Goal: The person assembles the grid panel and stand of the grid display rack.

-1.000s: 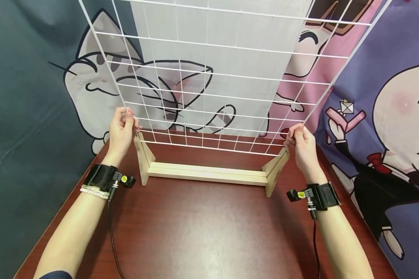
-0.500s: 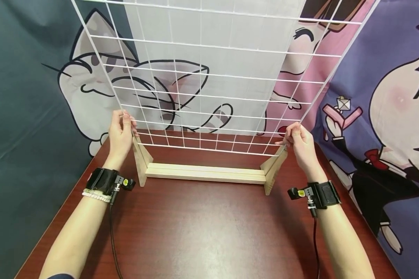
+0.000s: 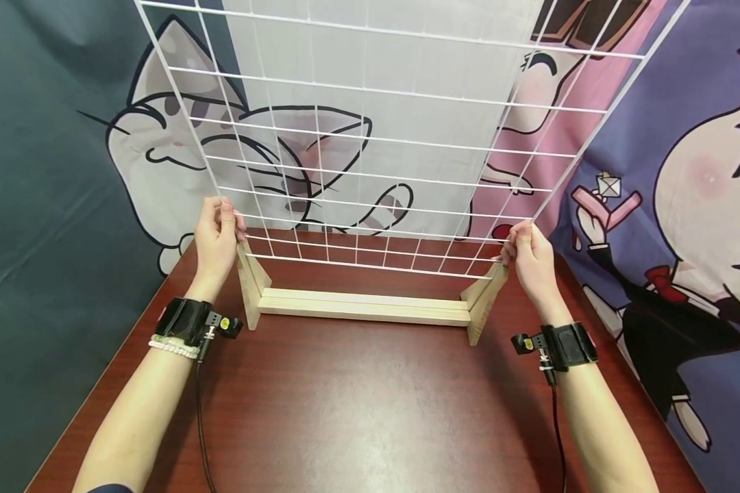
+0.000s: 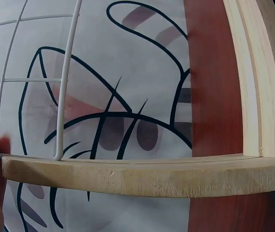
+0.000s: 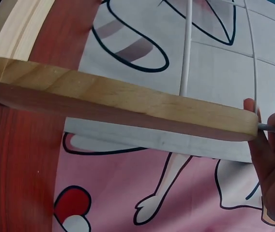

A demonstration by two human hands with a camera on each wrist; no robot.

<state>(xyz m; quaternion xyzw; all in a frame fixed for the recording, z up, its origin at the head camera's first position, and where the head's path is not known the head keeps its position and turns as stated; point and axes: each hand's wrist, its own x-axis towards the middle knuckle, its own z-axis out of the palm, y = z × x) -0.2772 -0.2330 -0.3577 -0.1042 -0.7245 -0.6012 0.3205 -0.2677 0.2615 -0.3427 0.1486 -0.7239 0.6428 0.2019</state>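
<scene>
A white wire grid panel (image 3: pixel 355 265) stands tilted over a pale wooden stand. My left hand (image 3: pixel 216 236) pinches its left edge wire near the bottom, and my right hand (image 3: pixel 533 263) grips the right edge wire at about the same height. The stand's left side piece (image 3: pixel 253 286) and right side piece (image 3: pixel 486 301) rise just below my hands, joined by a grooved crossbar (image 3: pixel 364 306). In the left wrist view, the panel's bottom corner (image 4: pixel 59 155) lies along the side piece, above the crossbar. The right wrist view shows the right side piece (image 5: pixel 123 101) hiding that corner; contact is unclear.
The stand rests on a reddish-brown table (image 3: pixel 358 397). Cartoon-printed cloth (image 3: pixel 709 226) hangs behind and at the right, dark green cloth (image 3: pixel 43 205) at the left. Cables (image 3: pixel 201 424) run down from the wrist cameras.
The panel has shifted slightly; its upper right part sits a bit lower in view than half a second ago. My right fingers, stretched inward then, are now drawn in. The stand stays put.
</scene>
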